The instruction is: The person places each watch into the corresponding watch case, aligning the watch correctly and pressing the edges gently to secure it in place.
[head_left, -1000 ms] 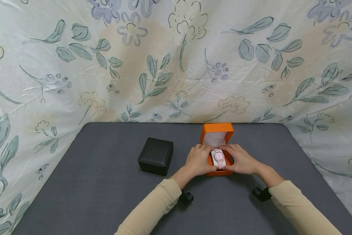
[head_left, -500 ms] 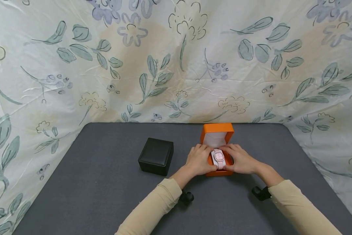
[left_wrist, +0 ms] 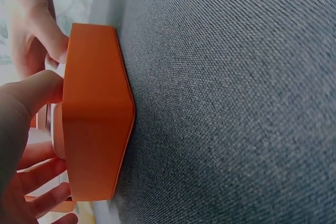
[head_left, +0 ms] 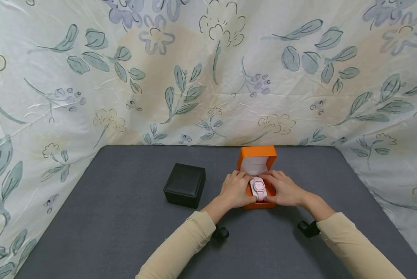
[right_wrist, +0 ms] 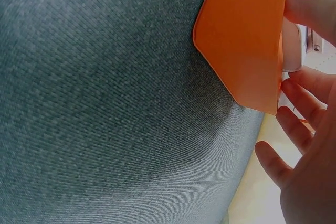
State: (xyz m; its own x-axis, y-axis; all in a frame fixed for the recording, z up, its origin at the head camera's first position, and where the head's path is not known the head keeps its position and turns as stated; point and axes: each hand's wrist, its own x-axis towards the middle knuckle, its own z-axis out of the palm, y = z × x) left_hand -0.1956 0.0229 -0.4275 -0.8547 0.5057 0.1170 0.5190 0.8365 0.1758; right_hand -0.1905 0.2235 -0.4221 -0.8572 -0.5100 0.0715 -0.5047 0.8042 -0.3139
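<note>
A pink wristwatch (head_left: 259, 186) wrapped on a white cushion sits in the orange box (head_left: 259, 206), whose lid (head_left: 258, 151) stands open at the back. My left hand (head_left: 235, 190) grips the watch from the left, thumb at its near end and fingers at the far end. From the other side my right hand (head_left: 287, 190) holds it the same way. In the left wrist view, the box wall (left_wrist: 97, 114) hides much of the watch, and the thumb bends over the rim. The right wrist view shows the right fingers (right_wrist: 299, 129) spread along the box side.
A closed black box (head_left: 185, 185) stands on the grey table (head_left: 124, 232), left of the orange one. Behind the table hangs a floral cloth (head_left: 208, 77). Dark wrist cameras (head_left: 220, 234) show below both sleeves.
The watch face has tilted slightly between my fingers. Both hands otherwise keep their places at the orange box, and the black box has not moved.
</note>
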